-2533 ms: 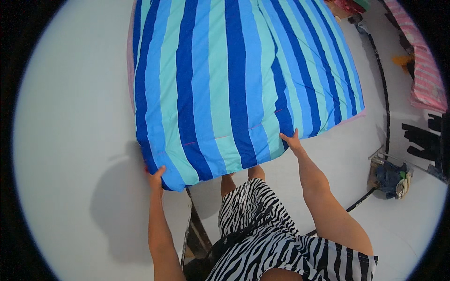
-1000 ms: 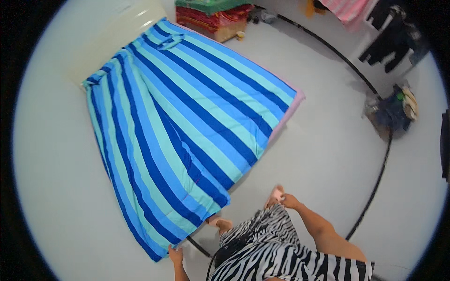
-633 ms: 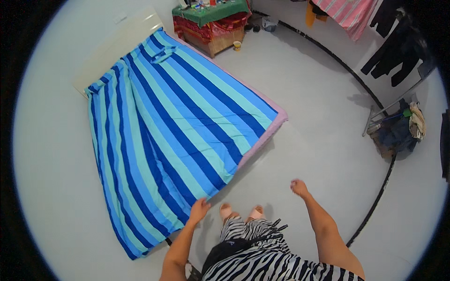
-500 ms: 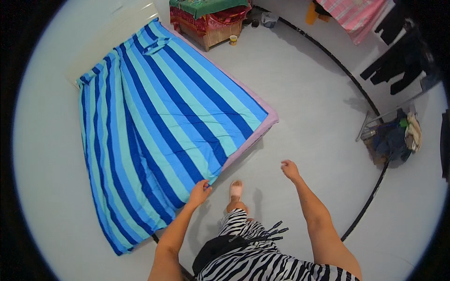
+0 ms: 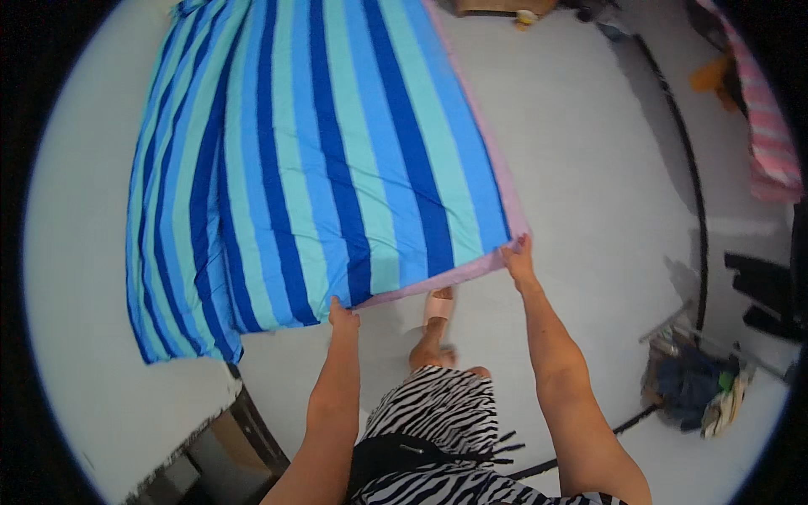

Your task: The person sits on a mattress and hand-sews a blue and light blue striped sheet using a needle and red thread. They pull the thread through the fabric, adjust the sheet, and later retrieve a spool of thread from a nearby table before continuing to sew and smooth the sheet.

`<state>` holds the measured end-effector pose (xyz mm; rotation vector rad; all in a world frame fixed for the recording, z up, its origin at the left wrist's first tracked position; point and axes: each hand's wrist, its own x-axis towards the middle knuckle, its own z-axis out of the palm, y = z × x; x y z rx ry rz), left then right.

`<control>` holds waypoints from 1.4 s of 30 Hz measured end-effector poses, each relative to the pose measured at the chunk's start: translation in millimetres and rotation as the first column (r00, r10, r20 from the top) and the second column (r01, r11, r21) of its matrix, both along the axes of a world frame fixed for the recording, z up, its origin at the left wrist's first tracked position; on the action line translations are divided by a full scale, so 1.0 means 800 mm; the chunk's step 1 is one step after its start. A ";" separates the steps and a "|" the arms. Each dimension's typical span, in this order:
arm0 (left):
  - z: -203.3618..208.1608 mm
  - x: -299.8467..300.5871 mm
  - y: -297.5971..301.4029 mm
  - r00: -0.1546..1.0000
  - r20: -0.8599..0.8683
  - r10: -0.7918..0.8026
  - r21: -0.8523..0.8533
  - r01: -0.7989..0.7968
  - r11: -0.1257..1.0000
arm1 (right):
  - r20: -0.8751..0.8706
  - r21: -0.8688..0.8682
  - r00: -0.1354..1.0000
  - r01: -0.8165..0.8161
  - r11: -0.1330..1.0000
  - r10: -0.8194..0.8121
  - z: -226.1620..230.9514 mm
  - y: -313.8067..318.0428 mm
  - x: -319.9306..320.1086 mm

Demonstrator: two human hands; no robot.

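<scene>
A bedsheet [image 5: 295, 168] with blue, navy and mint stripes is spread over a bed, hanging down on the left side. Along the near and right edges the pink mattress cover [image 5: 459, 274] shows beneath it. My left hand [image 5: 343, 314] is closed on the sheet's near edge, where the stripes meet the pink strip. At the near right corner, my right hand [image 5: 520, 261] pinches the sheet's edge between thumb and fingers, close against the pink cover. Some of the fingertips are hidden by the hands themselves.
A pile of clothes [image 5: 686, 383] lies by a metal rack at the right. Dark clothes [image 5: 762, 290] and a pink checked cloth [image 5: 770, 135] hang beyond it. A doorway or opening [image 5: 227, 446] is at the lower left. My sandalled foot [image 5: 438, 310] stands beside the bed.
My right hand has come from free air to the sheet's near right corner. My left hand stays at the near edge. The view has turned right and closer to the bed.
</scene>
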<state>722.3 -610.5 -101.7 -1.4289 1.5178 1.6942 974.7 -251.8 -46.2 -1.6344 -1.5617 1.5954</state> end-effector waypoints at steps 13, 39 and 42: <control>0.011 0.008 -0.026 0.910 0.015 0.415 -0.102 -0.411 0.906 | -0.163 -0.048 0.959 -0.243 0.969 0.232 0.083 0.050 -0.029; 0.071 0.159 0.364 -0.156 0.198 -0.968 -0.782 0.571 -0.252 | -0.083 -0.523 0.750 -0.593 0.612 0.656 0.057 0.074 0.054; 0.085 0.229 0.389 -0.292 0.242 -0.925 -0.693 0.615 -0.375 | 0.007 -0.480 0.444 -0.785 0.393 0.896 0.057 0.096 0.091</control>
